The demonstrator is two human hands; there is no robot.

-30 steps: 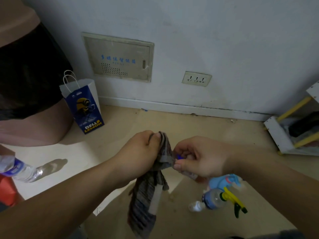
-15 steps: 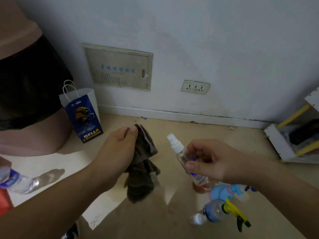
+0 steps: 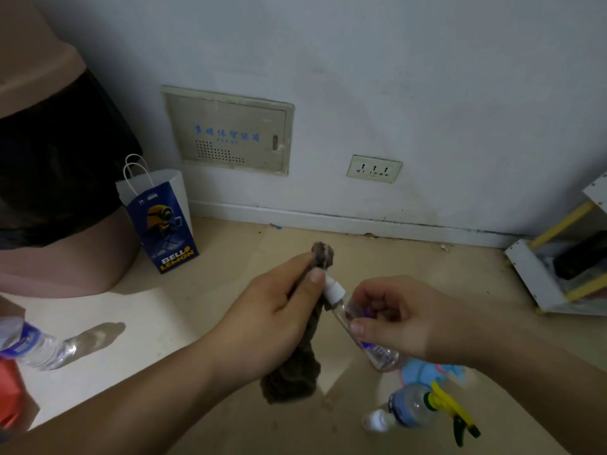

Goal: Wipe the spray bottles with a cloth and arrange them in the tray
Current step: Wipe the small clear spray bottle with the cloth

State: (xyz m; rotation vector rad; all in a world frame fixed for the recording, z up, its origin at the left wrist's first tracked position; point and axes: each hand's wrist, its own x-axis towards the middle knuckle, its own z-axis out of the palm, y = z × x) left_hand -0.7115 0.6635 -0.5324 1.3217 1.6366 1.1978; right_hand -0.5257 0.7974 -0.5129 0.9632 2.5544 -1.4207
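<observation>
Spray bottle (image 3: 353, 325) tilts, white nozzle up-left against cloth (image 3: 305, 353), base down-right.

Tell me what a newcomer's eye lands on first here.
Centre: the left hand grips a dark cloth at the white nozzle of a clear spray bottle pinched in the right hand. Left, a blue paper bag stands by the wall; bottom right, a yellow-triggered bottle lies on the floor.

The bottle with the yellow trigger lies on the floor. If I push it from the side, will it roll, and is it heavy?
The trigger bottle lies on its side with a rounded body, so it would probably start rolling. Its yellow trigger sticks out and would likely stop it. It looks like clear plastic, so probably light.
</observation>
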